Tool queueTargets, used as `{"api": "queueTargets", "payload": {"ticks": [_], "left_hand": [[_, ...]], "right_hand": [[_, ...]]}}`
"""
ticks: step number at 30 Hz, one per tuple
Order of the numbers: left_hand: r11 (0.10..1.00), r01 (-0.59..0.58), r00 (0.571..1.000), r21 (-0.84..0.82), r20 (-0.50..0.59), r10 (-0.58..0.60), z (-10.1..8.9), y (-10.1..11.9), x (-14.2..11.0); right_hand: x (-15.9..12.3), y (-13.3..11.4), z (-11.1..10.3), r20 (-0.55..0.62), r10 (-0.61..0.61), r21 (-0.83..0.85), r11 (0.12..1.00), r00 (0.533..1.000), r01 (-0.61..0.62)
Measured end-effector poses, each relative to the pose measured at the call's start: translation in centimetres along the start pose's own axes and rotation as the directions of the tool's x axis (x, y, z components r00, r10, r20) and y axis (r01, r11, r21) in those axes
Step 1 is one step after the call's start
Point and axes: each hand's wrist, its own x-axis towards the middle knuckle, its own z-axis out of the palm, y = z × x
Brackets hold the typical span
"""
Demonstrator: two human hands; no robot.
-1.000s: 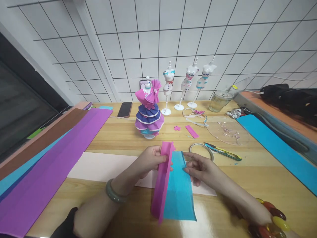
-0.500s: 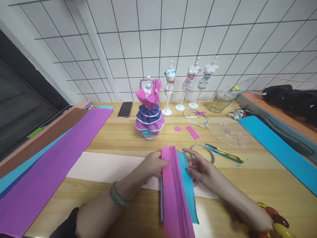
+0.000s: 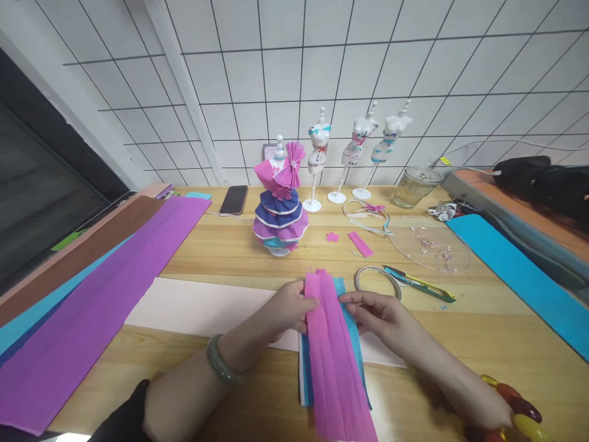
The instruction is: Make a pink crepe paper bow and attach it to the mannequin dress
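Note:
A long strip of pink crepe paper point(image 3: 338, 368) lies lengthwise in front of me, with soft folds along it. My left hand point(image 3: 289, 307) holds its left edge, thumb on top and fingers beneath. At the opposite edge, the fingertips of my right hand point(image 3: 380, 313) pinch the paper near its upper part. Under the pink strip, blue crepe paper point(image 3: 340, 285) shows at both sides. A pale pink paper strip point(image 3: 197, 307) runs crosswise below both hands.
Ahead stands a small mannequin in a ruffled paper dress point(image 3: 280, 215), beside several bare white mannequins point(image 3: 319, 150). Right of my hands are a roll of tape point(image 3: 380, 270) and a cutter point(image 3: 421, 285). A glass point(image 3: 416, 187) and a bead dish point(image 3: 398, 252) sit farther off.
My right hand has moved left from the blue paper to the pink strip's edge, its raised index finger lowered. The pink strip now spreads wider and flatter.

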Motion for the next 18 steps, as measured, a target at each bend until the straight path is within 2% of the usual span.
{"api": "queueTargets", "payload": {"ticks": [5,9,14,18], "left_hand": [[0.999,-0.016,0.996,-0.035,0.086,0.019,0.12,0.28,-0.24],[0.998,-0.018,0.988,-0.055,0.153,0.026,0.28,0.29,-0.4],[0.997,-0.025,0.987,-0.072,0.16,0.036,0.63,0.03,-0.33],[0.999,0.04,0.984,-0.024,0.175,-0.035,0.34,0.28,-0.47]], "right_hand": [[0.32,0.31,0.13,-0.062,-0.026,0.056,0.998,0.998,0.029],[0.56,0.45,0.26,-0.04,-0.02,0.151,0.988,0.999,0.026],[0.62,0.37,0.38,-0.056,-0.036,0.143,0.989,0.998,0.044],[0.47,0.36,0.29,-0.072,-0.065,0.112,0.991,0.995,0.073]]}}
